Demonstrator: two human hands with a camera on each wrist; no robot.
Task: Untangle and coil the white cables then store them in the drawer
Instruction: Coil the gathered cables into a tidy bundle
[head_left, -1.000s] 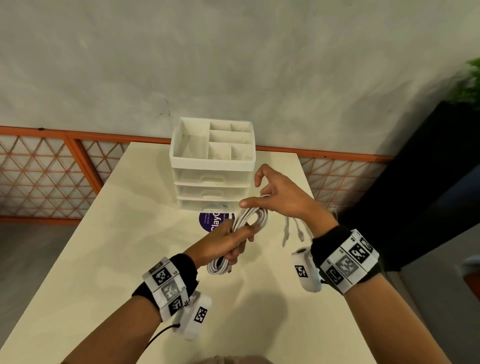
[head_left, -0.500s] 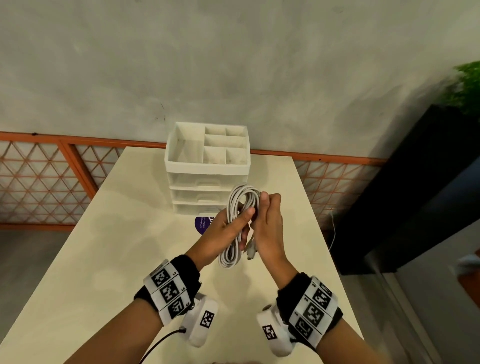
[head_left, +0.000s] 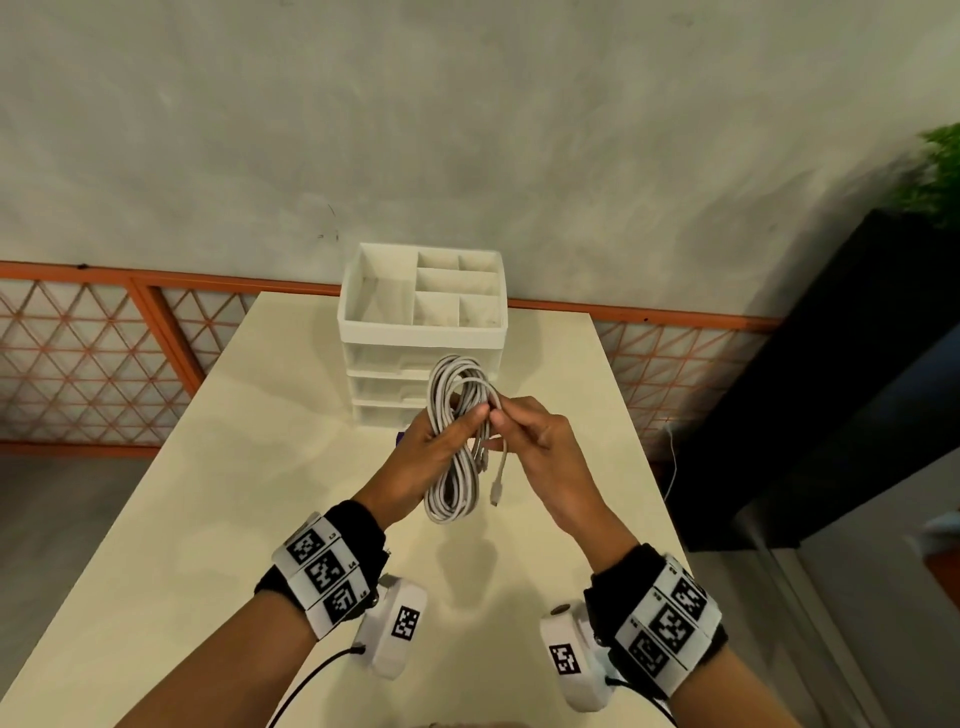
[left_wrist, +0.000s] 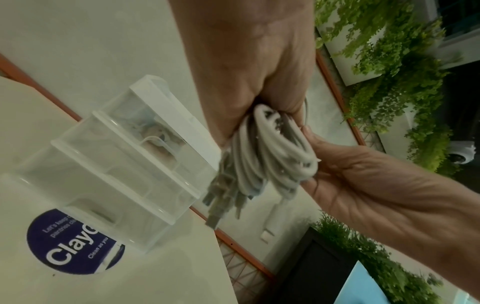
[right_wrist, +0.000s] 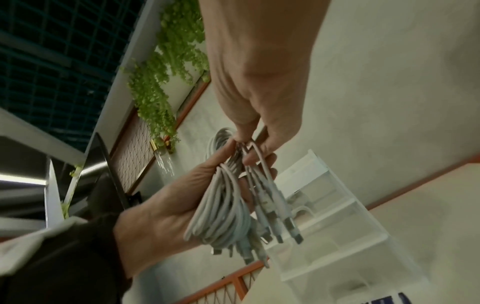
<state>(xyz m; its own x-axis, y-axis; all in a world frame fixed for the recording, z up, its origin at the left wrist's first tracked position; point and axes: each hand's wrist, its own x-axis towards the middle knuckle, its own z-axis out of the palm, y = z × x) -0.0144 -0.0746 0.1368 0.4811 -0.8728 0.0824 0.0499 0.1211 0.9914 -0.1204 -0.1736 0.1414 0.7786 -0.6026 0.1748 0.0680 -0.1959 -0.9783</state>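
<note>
A coil of white cables (head_left: 453, 441) hangs upright above the table, in front of the white drawer unit (head_left: 421, 332). My left hand (head_left: 434, 447) grips the coil round its middle, fingers curled about the loops (left_wrist: 272, 156). My right hand (head_left: 524, 426) pinches a strand at the coil's right side, thumb and fingers closed on it (right_wrist: 246, 148). Several loose plug ends (right_wrist: 283, 224) dangle below the grip, one white connector (head_left: 497, 486) hanging lowest. The drawer unit's drawers are all pushed in; its top tray holds empty compartments.
The cream table (head_left: 234, 519) carries a round purple sticker (left_wrist: 75, 242) just in front of the drawer unit. An orange lattice railing (head_left: 93, 364) runs behind the table. A black planter (head_left: 831, 389) stands off the right edge.
The coil has been lifted and turned upright in my left hand. My right hand came in from the right, slid down beside the coil and now pinches a strand.
</note>
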